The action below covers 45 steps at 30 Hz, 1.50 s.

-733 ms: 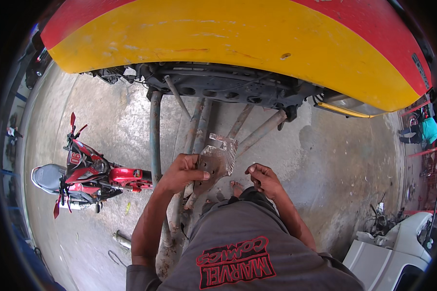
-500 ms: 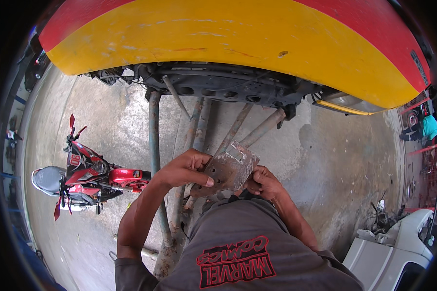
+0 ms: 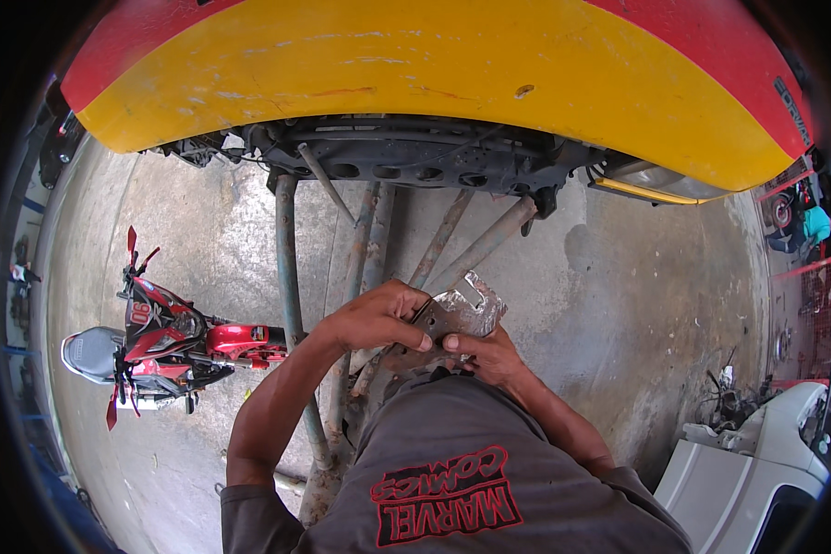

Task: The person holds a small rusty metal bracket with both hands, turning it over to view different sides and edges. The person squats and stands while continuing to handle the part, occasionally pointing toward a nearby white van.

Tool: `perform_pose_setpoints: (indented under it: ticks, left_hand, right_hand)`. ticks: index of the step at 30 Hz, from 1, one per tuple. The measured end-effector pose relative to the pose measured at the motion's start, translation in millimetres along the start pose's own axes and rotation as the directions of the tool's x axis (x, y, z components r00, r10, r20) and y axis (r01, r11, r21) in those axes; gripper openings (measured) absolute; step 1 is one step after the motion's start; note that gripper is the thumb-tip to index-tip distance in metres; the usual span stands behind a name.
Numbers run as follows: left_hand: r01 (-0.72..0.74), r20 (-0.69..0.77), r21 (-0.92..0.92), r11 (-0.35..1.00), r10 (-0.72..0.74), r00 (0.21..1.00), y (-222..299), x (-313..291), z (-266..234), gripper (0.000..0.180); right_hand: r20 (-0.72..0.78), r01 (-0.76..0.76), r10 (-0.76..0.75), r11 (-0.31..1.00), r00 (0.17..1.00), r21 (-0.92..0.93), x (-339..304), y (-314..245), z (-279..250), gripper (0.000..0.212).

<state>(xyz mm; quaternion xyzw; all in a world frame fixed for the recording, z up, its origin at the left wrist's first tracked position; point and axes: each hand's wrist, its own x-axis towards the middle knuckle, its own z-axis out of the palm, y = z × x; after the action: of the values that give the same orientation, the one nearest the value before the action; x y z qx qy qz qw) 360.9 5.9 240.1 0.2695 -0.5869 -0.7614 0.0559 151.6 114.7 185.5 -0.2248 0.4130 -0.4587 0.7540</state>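
In front of my waist I hold a flat, worn metal plate (image 3: pixel 462 320) with small holes and a slot cut into its far end. My left hand (image 3: pixel 379 319) is closed on its left side, the thumb lying across the face. On the right side my right hand (image 3: pixel 491 355) grips the same plate, its thumb pressed on top near the left thumb. The fingers beneath the plate are hidden. Just beyond stands a frame of worn metal pipes (image 3: pixel 360 245), reaching up to the dark underside (image 3: pixel 415 164) of a yellow and red vehicle body (image 3: pixel 434 69).
A red and black motorcycle (image 3: pixel 171 331) is parked on the concrete floor (image 3: pixel 609 286) at the left. White vehicle bodywork (image 3: pixel 743 457) stands at the lower right. Farther right are a red mesh fence (image 3: pixel 811 309) and a person in a teal top (image 3: pixel 816 224).
The plate has turned and tilted, so its slotted end shows more clearly. My right hand has shifted left, its thumb now on the plate's face. My left hand has moved slightly right.
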Motion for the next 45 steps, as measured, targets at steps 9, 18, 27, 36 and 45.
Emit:
perform_pose_setpoints:
  ticks: [9, 18, 27, 36, 45]
  left_hand:
    - [0.01, -0.096, 0.027, 1.0, -0.007, 0.995, -2, -3, 2, 0.027]
    - [-0.367, -0.324, -0.607, 0.705, 0.203, 0.924, -22, -16, 28, 0.055]
    - [-0.615, -0.661, -0.296, 0.731, 0.308, 0.684, -25, 13, 68, 0.033]
    - [-0.653, -0.74, -0.303, 0.694, 0.262, 0.62, -27, 27, 71, 0.018]
    - [-0.716, -0.787, -0.312, 0.624, 0.252, 0.563, -24, 37, 77, 0.017]
  right_hand:
    - [-0.058, 0.033, -0.028, 0.996, 0.998, 0.084, 1, 2, 4, 0.043]
    - [-0.049, 0.137, -0.13, 0.969, 0.99, 0.203, 6, -25, 6, 0.042]
    - [-0.17, 0.244, -0.212, 0.95, 0.962, 0.195, 19, -32, 22, 0.033]
    - [-0.182, 0.256, -0.218, 0.943, 0.959, 0.215, 24, -28, 33, 0.035]
    - [-0.206, 0.284, -0.243, 0.938, 0.948, 0.198, 19, -22, 32, 0.033]
